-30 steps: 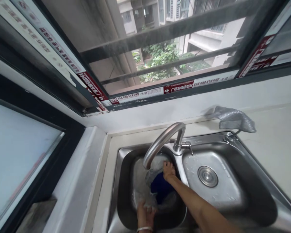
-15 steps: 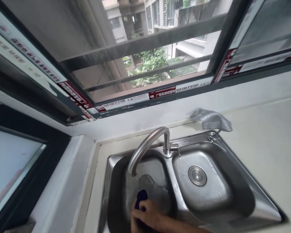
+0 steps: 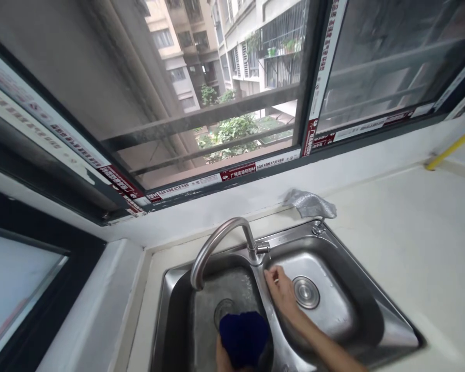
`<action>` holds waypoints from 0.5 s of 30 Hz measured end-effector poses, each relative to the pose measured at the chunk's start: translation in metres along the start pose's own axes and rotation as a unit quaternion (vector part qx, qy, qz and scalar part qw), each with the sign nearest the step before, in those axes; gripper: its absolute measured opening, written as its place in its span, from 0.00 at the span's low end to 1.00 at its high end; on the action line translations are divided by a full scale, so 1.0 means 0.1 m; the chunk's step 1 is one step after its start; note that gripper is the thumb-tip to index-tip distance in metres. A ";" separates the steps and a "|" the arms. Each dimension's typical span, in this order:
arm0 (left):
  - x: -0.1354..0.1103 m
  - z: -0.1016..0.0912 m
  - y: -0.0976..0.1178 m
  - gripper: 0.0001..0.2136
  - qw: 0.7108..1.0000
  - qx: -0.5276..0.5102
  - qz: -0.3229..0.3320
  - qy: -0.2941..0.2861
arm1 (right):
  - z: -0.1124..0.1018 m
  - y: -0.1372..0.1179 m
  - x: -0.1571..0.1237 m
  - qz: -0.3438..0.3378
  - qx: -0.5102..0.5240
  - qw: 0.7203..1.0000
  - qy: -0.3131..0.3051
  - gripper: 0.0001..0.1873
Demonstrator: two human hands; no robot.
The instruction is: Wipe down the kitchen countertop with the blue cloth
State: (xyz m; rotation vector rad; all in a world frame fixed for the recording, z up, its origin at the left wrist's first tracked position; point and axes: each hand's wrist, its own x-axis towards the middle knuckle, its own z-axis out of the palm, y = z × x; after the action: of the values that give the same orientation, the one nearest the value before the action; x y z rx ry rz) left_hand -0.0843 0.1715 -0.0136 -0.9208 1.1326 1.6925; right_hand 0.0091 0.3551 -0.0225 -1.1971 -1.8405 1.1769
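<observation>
A dark blue cloth (image 3: 244, 336) is held in my left hand (image 3: 222, 356) over the left basin (image 3: 205, 320), at the bottom of the view. The cloth hides most of that hand. My right hand (image 3: 281, 289) is above the divider and the right basin (image 3: 339, 289), its fingers half curled with a small gap between them. It is just below the tap's lever (image 3: 269, 252), apart from it as far as I can see. The curved steel tap (image 3: 217, 240) points its spout into the left basin. Water lies on the basin's bottom, partly covering the drain (image 3: 221, 309).
A crumpled silvery plastic wrap (image 3: 312, 204) lies behind the sink's back right corner. The pale counter (image 3: 403, 248) stretches to the right. A window frame (image 3: 225, 178) runs behind the sink, and a yellow pipe (image 3: 453, 147) is at far right.
My right hand has left the blue cloth and moved up and right toward the tap lever. The cloth, bunched between both hands before, now looks broader in my left hand. The view has shifted right.
</observation>
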 end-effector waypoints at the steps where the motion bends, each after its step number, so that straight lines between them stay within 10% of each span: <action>1: -0.01 0.00 0.03 0.16 1.000 -0.006 -0.005 0.008 | -0.13 -0.01 0.08 -0.013 -0.036 0.999 0.017 0.22; 15: 0.23 -0.35 0.11 0.11 0.998 -0.046 0.008 -0.038 | -0.30 -0.11 0.60 -0.084 -0.313 0.942 -0.085 0.18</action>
State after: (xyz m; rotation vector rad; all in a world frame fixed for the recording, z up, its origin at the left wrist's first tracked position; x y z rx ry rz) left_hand -0.0984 0.1421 -0.0421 -0.8972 1.0212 1.7893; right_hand 0.0080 0.4183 0.0014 -1.2514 -2.5042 0.6225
